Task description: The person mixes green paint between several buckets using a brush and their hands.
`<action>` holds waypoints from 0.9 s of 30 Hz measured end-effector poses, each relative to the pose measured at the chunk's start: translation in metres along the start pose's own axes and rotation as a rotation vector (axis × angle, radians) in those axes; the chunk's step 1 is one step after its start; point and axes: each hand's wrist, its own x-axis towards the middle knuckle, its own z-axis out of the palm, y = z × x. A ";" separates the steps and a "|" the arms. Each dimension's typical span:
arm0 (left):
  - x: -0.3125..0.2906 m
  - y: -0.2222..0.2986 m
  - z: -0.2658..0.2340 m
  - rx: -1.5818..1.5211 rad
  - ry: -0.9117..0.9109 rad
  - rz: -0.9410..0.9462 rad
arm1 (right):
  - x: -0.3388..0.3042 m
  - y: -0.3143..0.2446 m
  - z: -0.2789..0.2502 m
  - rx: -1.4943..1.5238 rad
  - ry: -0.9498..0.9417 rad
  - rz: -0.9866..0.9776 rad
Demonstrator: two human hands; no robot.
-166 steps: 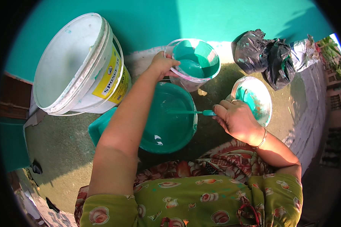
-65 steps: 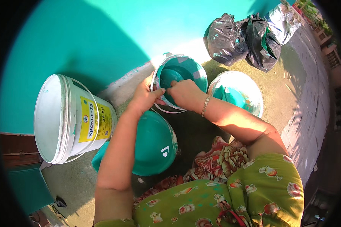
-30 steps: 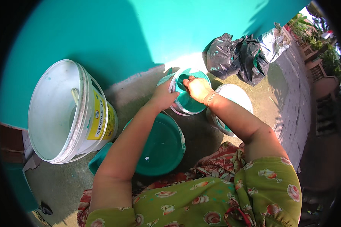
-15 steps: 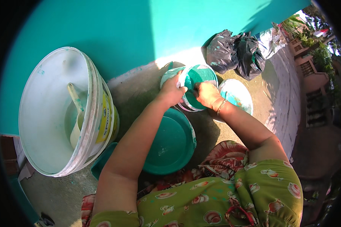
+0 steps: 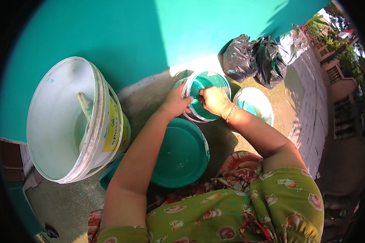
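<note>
Left hand (image 5: pixel 177 100) grips the small bucket (image 5: pixel 221 83) at nine o'clock; hold it steady. Right hand (image 5: pixel 215 100) reaches in from four o'clock; whether it holds anything, I cannot tell; move gently.

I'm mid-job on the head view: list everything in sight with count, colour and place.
Large bucket: 1, white with yellow label, left
Scoop: 1, cream, in large bucket
Tub: 1, whitish rim, green inside, between hands
Basin: 1, green, below tub in picture
Small bucket: 1, white, green-stained, right of tub
Bags: 2, black, upper right
Crumpled bag: 1, silvery, beside black bags
Wall: 1, teal, top
Floor: 1, grey, under vessels
Plants: several, green, far right
Cloth: 1, red patterned, below right forearm
Small item: 1, black, lower left, kind unclear
Bracelet: 1, golden, right wrist
Shirt: 1, olive patterned, bottom
Left hand: 1, bare, on tub's rim
Right hand: 1, bare, inside tub
</note>
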 end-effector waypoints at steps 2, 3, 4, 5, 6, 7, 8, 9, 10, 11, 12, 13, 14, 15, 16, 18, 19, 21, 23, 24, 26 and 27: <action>0.005 -0.003 0.002 0.005 -0.021 0.033 | 0.007 0.005 -0.006 -0.075 0.101 -0.043; 0.007 -0.004 0.004 0.009 -0.035 0.049 | 0.012 0.010 -0.004 -0.165 0.136 -0.084; 0.007 -0.001 0.007 0.040 -0.036 0.041 | 0.015 0.020 -0.001 -0.181 0.140 -0.067; 0.007 0.001 0.012 0.072 -0.038 0.034 | 0.013 0.030 0.002 -0.197 0.144 -0.050; 0.006 0.003 0.012 0.103 -0.029 0.027 | 0.010 0.034 -0.001 -0.197 0.096 -0.005; 0.008 0.003 0.010 0.190 -0.004 0.073 | 0.005 0.037 -0.004 -0.198 0.047 0.040; 0.012 0.001 0.008 0.278 0.020 0.118 | 0.000 0.037 -0.004 -0.229 0.037 0.094; 0.011 0.003 0.009 0.360 0.042 0.160 | -0.001 0.037 -0.008 -0.243 -0.065 0.162; 0.010 0.004 0.012 0.321 0.040 0.122 | -0.002 0.037 -0.012 -0.256 -0.167 0.229; 0.009 0.005 0.017 0.281 0.038 0.083 | -0.003 0.038 -0.014 -0.270 -0.269 0.296; 0.009 0.010 0.022 0.239 0.030 0.053 | -0.014 0.041 -0.016 -0.230 -0.301 0.275; 0.011 0.011 0.023 0.249 0.034 0.069 | -0.019 0.039 -0.019 -0.241 -0.231 0.228; 0.016 0.013 0.022 0.258 0.039 0.086 | -0.023 0.037 -0.024 -0.252 -0.162 0.180; 0.018 0.010 0.024 0.268 0.036 0.090 | -0.029 0.036 -0.026 -0.253 -0.103 0.136; 0.019 0.005 0.028 0.278 0.022 0.091 | -0.030 0.041 -0.033 -0.217 0.058 0.060; 0.020 -0.002 0.029 0.274 0.042 0.119 | -0.019 0.062 -0.041 -0.280 0.149 -0.036; 0.022 -0.002 0.028 0.275 0.057 0.140 | -0.018 0.067 -0.045 -0.335 0.116 -0.022; 0.029 -0.009 0.029 0.381 0.087 0.184 | -0.028 0.071 -0.046 -0.371 -0.117 0.113; 0.031 -0.008 0.030 0.406 0.098 0.170 | -0.045 0.068 -0.037 -0.360 -0.267 0.220; 0.030 -0.007 0.028 0.402 0.111 0.153 | -0.047 0.051 -0.037 -0.334 -0.333 0.239; 0.026 -0.003 0.026 0.324 0.120 0.093 | -0.047 0.028 -0.035 -0.279 -0.377 0.193; 0.022 0.001 0.028 0.308 0.106 0.089 | -0.047 0.018 -0.042 -0.264 -0.414 0.163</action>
